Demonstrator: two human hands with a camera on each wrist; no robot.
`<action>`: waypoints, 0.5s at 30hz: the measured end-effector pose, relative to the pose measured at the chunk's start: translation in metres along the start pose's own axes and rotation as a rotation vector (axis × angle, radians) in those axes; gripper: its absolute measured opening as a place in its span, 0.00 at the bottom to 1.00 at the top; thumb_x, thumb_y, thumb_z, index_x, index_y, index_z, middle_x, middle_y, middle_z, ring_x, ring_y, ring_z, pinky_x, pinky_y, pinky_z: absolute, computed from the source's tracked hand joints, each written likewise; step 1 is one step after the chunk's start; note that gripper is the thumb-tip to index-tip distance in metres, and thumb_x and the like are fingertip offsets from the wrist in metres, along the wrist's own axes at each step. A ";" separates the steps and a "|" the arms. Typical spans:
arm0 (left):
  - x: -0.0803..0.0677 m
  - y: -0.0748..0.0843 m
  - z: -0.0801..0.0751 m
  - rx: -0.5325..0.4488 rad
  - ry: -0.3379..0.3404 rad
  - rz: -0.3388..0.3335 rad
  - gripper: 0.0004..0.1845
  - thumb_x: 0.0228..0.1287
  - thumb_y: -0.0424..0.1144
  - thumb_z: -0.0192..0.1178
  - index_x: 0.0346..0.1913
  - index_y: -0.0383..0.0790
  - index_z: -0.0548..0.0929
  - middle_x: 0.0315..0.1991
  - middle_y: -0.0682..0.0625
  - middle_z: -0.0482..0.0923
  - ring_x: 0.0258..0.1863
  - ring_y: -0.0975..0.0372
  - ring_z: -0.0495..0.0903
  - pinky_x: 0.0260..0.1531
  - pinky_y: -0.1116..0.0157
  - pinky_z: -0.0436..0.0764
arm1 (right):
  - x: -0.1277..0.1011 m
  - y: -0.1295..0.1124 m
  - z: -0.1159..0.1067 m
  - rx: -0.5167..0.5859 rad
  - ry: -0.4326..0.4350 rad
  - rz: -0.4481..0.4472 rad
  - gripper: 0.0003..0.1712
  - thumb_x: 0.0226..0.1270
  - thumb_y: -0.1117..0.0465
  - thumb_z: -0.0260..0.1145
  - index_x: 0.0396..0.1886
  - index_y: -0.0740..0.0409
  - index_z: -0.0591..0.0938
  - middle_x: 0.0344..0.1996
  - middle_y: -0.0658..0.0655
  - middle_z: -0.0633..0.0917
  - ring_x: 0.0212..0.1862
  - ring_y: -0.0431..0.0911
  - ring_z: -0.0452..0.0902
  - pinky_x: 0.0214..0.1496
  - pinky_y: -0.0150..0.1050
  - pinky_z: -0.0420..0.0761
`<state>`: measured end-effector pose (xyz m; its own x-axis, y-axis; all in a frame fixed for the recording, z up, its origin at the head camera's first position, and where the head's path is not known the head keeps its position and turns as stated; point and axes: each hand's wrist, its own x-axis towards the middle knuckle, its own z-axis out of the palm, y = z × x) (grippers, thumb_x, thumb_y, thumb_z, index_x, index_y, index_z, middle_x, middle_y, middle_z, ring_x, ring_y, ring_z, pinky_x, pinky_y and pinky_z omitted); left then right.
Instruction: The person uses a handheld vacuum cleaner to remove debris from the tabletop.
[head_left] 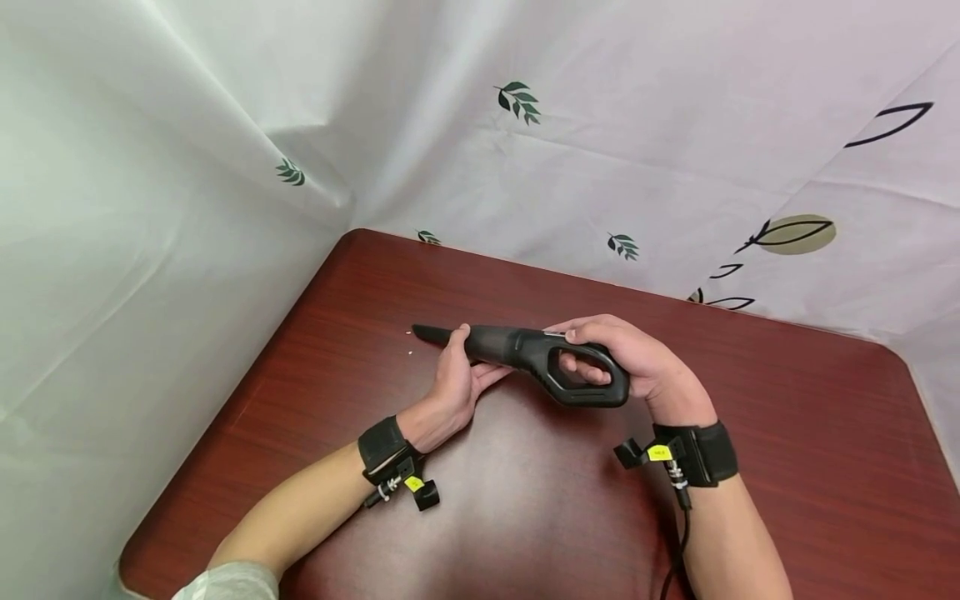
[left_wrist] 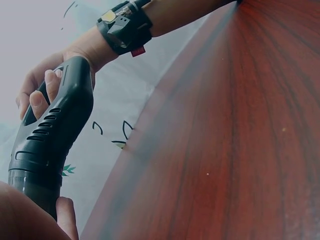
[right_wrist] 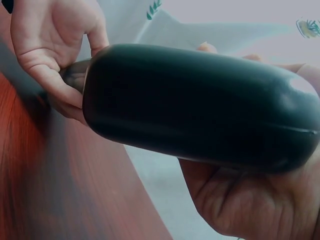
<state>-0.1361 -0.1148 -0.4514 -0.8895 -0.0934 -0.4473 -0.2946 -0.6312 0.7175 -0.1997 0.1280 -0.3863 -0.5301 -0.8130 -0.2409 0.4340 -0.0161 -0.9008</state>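
A black handheld vacuum cleaner is held over the table between both hands, its narrow nozzle pointing left. My right hand grips the looped handle, fingers passing through the loop and thumb on top. Farther forward, my left hand holds the dark see-through front section, thumb over the top and fingers beneath. In the left wrist view, vent slots line the body of the vacuum. The rounded rear of the vacuum fills much of the right wrist view and hides part of the right fingers.
Two tiny white specks lie on the red-brown wooden table near the nozzle tip. White curtains with leaf prints hang along the table's back and left edges. Each wrist wears a black strap with a small camera; a cable runs from the right one.
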 end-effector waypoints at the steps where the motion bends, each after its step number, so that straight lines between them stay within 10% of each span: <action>1: 0.000 0.000 -0.001 0.000 0.001 0.002 0.30 0.85 0.52 0.46 0.78 0.37 0.63 0.64 0.32 0.79 0.58 0.39 0.84 0.59 0.47 0.84 | 0.000 0.000 0.000 0.000 0.001 0.000 0.25 0.80 0.70 0.48 0.72 0.78 0.64 0.27 0.55 0.82 0.17 0.38 0.69 0.29 0.30 0.77; 15: -0.013 -0.003 -0.005 -0.003 -0.011 0.008 0.30 0.87 0.52 0.43 0.79 0.36 0.61 0.65 0.31 0.78 0.58 0.41 0.84 0.60 0.47 0.84 | -0.001 0.001 0.000 -0.005 -0.039 0.003 0.25 0.81 0.70 0.48 0.73 0.77 0.67 0.27 0.54 0.83 0.17 0.37 0.70 0.26 0.28 0.78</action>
<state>-0.1218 -0.1159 -0.4501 -0.8954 -0.0899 -0.4360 -0.2866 -0.6331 0.7190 -0.1988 0.1283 -0.3866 -0.5001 -0.8349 -0.2296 0.4322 -0.0109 -0.9017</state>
